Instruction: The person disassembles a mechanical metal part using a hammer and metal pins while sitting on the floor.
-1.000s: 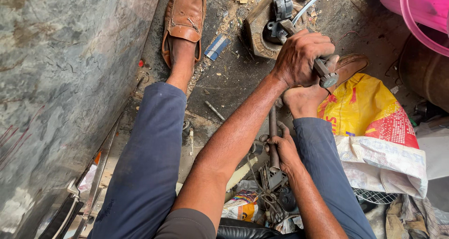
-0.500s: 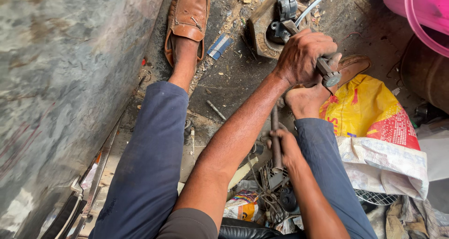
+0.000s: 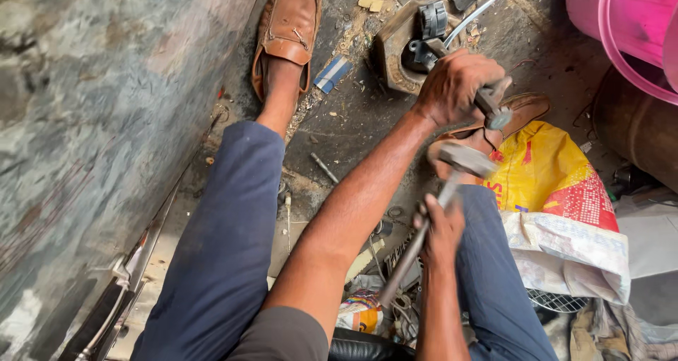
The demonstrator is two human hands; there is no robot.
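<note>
Left hand [image 3: 455, 86] grips a metal punch [image 3: 492, 108] steady against the part on the wooden block [image 3: 395, 47]; right hand [image 3: 439, 227] fingers closed round a raised hammer [image 3: 462, 160], ready to strike.

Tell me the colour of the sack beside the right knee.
The sack is yellow with red patches, seen in the head view.

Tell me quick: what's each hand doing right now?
Left hand: closed around a metal rod-like tool, held against the wooden block.
Right hand: closed on the hammer handle, head raised.
</note>
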